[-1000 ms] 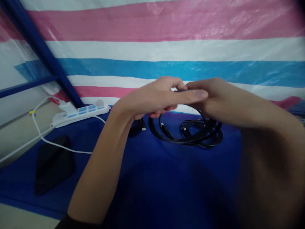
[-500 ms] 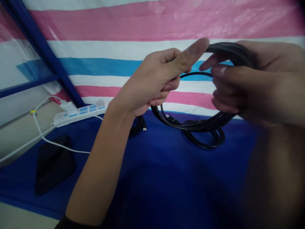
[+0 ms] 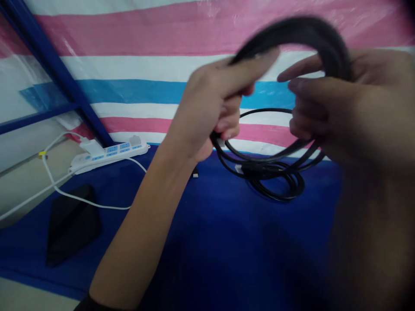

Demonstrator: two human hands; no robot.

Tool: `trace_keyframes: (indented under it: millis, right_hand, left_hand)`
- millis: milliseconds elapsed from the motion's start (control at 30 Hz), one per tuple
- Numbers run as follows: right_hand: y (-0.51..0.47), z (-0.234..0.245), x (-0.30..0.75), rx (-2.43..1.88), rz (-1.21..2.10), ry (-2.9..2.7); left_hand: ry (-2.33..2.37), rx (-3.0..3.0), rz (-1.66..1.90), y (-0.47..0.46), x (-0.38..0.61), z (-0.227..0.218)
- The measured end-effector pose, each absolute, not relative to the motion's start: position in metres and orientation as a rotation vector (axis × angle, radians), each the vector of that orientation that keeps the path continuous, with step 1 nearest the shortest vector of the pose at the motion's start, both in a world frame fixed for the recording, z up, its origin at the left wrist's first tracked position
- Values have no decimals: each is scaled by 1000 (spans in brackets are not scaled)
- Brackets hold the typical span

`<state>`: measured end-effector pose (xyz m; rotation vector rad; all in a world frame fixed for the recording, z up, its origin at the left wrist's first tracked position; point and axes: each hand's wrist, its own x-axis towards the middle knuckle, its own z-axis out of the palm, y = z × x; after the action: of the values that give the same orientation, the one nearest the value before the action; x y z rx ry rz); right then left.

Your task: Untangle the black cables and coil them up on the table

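Note:
A coiled black cable (image 3: 301, 31) hangs in the air between both hands, its top arching above my fingers and its lower loops drooping near the blue surface. My left hand (image 3: 215, 95) is closed around the left side of the coil, with the thumb pointing right along it. On the right side, my right hand (image 3: 350, 99) grips the coil, its lower fingers curled and one finger reaching left; motion smears it partly. Below and behind the held loops lies another black cable coil (image 3: 282, 190) on the blue surface. A small connector (image 3: 195, 173) peeks out past my left forearm.
A white power strip (image 3: 110, 156) with plugs and white cords stands at the back left. In front of it lies a flat dark tablet-like object (image 3: 73, 224). Blue frame bars (image 3: 61, 77) rise at the left, and a striped plastic sheet (image 3: 145, 36) covers the back.
The top of the held coil has risen into a higher, rounder arch above my thumbs. Its lower loops have spread apart somewhat. My left hand has tilted more upright.

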<state>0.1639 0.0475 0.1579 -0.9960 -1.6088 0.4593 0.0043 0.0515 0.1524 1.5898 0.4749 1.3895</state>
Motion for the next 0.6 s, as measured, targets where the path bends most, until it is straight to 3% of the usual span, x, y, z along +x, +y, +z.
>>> trace_keyframes:
  millis: [133,400,600]
  right_hand:
    - [51,157,163,-922,634,-1517]
    - [43,160,155,-1131,162,-2091]
    - [42,156,147,-991,369,-1800]
  left_hand:
    - [503,1606,1449,52,-3,159]
    - [706,1846,975,48,-8,158]
    - [568,1729,1255,46,-13,164]
